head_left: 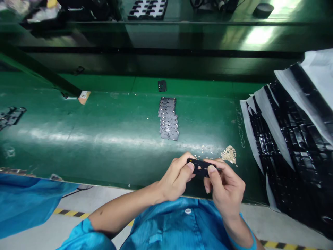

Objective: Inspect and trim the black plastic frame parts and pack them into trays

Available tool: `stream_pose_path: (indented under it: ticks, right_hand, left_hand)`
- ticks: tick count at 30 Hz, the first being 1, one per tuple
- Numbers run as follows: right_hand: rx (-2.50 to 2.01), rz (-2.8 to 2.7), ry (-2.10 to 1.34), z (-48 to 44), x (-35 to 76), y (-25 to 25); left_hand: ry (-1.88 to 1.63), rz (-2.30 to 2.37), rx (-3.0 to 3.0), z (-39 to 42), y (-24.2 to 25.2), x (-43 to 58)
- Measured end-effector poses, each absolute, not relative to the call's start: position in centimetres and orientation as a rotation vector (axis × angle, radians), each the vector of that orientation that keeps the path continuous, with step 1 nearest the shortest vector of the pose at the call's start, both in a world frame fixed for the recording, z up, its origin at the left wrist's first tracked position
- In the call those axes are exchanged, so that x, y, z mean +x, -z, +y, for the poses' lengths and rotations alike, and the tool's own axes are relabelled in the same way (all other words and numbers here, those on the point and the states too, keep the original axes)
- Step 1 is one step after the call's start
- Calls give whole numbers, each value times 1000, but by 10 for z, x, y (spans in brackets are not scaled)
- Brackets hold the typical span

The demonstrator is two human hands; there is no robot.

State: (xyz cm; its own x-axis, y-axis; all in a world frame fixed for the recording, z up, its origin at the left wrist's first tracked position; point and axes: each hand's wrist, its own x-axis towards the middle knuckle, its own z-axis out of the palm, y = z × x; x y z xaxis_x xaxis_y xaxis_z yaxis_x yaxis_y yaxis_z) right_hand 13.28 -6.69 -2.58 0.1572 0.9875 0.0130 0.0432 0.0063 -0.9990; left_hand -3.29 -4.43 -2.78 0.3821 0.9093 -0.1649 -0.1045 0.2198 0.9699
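A thin black plastic plate (202,168) with small cut-outs is held between my two hands, over the front edge of the green table. My left hand (178,177) pinches its left end, thumb on top, beside a small yellow mark. At the right end, my right hand (225,185) grips it with the thumb pressed on its face. Just beyond my right hand lies a heap of small beige pieces (229,154), with a few scattered to its left. Farther back, an overlapping row of dark flat plates (168,119) runs away from me.
One black plate (162,85) lies behind the row. On the right are trays of black parts (291,139) layered with white sheets. More black parts (11,116) sit at the far left. A slanted green post (39,69) meets the table. A shelf (182,22) spans the back.
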Motion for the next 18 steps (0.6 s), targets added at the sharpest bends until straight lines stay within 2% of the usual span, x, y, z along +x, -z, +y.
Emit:
stream_pose_path:
  ticks: [18]
  right_hand:
    - [-1327, -1090, -1160, -70, 128, 19]
  left_hand:
    - [-823, 993, 1065, -45, 25, -36]
